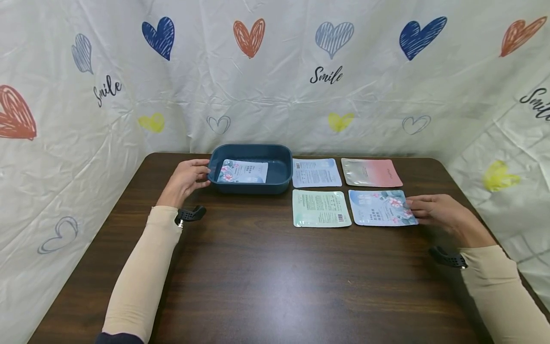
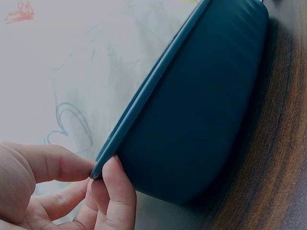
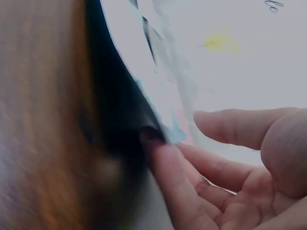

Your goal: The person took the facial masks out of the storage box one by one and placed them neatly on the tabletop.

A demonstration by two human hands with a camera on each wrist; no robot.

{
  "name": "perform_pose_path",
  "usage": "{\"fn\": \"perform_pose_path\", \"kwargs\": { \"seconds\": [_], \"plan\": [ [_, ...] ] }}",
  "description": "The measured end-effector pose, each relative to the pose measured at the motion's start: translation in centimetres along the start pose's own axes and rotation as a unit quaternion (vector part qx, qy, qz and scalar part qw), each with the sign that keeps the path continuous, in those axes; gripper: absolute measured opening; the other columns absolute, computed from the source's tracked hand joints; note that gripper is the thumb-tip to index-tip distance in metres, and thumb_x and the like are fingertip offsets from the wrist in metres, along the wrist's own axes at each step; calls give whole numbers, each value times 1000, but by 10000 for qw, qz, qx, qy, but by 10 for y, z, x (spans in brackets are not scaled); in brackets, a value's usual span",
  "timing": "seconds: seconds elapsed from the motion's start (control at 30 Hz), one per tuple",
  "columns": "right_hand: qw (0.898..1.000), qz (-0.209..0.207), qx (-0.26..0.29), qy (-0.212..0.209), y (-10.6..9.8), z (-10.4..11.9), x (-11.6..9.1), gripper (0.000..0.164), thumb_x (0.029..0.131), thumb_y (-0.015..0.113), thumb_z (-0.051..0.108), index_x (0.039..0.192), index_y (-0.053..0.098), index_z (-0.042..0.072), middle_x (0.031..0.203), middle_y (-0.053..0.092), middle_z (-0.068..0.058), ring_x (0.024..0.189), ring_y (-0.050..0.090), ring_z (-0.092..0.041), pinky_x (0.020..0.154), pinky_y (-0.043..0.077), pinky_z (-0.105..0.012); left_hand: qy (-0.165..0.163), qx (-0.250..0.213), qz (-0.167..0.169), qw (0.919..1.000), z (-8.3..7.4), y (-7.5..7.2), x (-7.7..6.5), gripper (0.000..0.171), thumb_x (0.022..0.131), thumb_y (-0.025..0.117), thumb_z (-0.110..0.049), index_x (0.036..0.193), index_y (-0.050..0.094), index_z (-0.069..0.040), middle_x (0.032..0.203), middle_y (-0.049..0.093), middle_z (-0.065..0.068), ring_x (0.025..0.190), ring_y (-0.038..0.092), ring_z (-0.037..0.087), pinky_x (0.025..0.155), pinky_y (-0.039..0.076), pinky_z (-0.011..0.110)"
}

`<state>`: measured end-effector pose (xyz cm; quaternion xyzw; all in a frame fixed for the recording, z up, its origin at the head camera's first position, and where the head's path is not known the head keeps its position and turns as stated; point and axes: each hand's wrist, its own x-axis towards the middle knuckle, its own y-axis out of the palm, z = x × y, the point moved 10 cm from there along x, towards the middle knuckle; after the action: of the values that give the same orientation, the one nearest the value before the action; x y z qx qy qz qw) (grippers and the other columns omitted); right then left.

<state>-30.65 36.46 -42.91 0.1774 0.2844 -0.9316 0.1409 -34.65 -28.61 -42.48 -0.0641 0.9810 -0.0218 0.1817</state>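
At the back of the table, my left hand (image 1: pixel 187 177) pinches the left end of the rim of a dark blue plastic bin (image 1: pixel 253 189). The left wrist view shows thumb and fingers on either side of that rim (image 2: pixel 125 120). Inside the bin lies a flowered face mask packet (image 1: pixel 251 172). To the right, my right hand (image 1: pixel 438 212) touches the right end of a blue flowered face mask packet (image 1: pixel 371 209). Its fingers are under the packet's edge (image 3: pixel 158 103), while the thumb stands apart, in the blurred right wrist view.
A pale green packet (image 1: pixel 321 209) lies left of the touched one. Behind them lie a light blue packet (image 1: pixel 316 173), beside the bin, and a pink and silver packet (image 1: pixel 371 172). A white cloth with hearts (image 1: pixel 275 86) hangs behind the brown table (image 1: pixel 275 277).
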Motion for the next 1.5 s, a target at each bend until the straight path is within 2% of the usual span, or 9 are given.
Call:
{"fn": "perform_pose_path", "kwargs": {
  "seconds": [0.17,0.4,0.6,0.93,1.07,1.23,1.3,1.37,1.5],
  "plan": [
    [9994,11,-213,-276,-8,8,-4,59,109,47,22,142,36,-25,119,70,-20,90,70,-2,80,60,-29,34,52,64,10000,-2,1,0,48,102,57,-7,150,49,-7,143,49,20,112,55,27,81,58,28],
    [9989,-184,-210,-373,-11,27,-6,60,109,48,27,142,38,-22,107,75,-11,88,73,-5,78,60,-28,-13,122,52,9999,-3,0,0,49,102,57,-6,150,49,-7,141,50,20,109,56,26,79,58,27],
    [9976,52,292,-627,4,49,2,56,110,46,24,144,36,-20,106,75,0,94,73,-8,82,60,-29,-101,133,-8,9999,-4,-2,1,47,102,56,-7,149,50,-6,134,53,17,105,57,23,75,58,26],
    [9917,479,978,-690,38,83,21,60,105,58,29,147,39,-9,109,75,4,100,72,-8,86,59,-29,-102,73,35,9999,-4,-1,2,47,102,56,-4,149,49,-5,135,53,18,104,58,24,73,58,26],
    [9847,600,1437,-787,49,98,27,49,103,61,25,141,48,-3,111,76,1,101,73,-10,88,58,-28,-115,15,69,9999,-4,0,3,48,102,56,-5,149,49,-6,138,51,19,106,58,25,73,58,26],
    [9617,899,2347,-1092,67,123,35,20,103,60,13,121,68,9,110,76,-6,103,74,-17,86,59,-30,-116,-57,109,9999,-3,1,4,48,102,55,-5,149,48,-6,139,50,19,105,57,25,73,58,26],
    [9531,1046,2574,-1201,75,133,38,22,103,59,10,124,66,6,111,76,-7,104,73,-20,86,59,-30,-128,-110,105,9998,-2,0,4,47,102,56,-4,149,49,-5,137,51,19,104,57,24,73,58,26],
    [9501,1170,2599,-1265,83,141,41,32,103,58,9,134,57,0,114,75,-7,107,72,-20,88,58,-30,-138,-149,146,9997,-2,1,4,49,102,56,-4,150,48,-5,136,51,19,103,57,24,73,58,26],
    [9568,1246,2294,-1281,99,153,46,55,104,59,14,150,37,-6,120,73,-4,110,71,-17,91,56,-29,-160,-192,190,9995,0,1,4,49,102,56,-4,151,47,-6,134,50,17,103,56,23,75,58,27]
  ]
}}
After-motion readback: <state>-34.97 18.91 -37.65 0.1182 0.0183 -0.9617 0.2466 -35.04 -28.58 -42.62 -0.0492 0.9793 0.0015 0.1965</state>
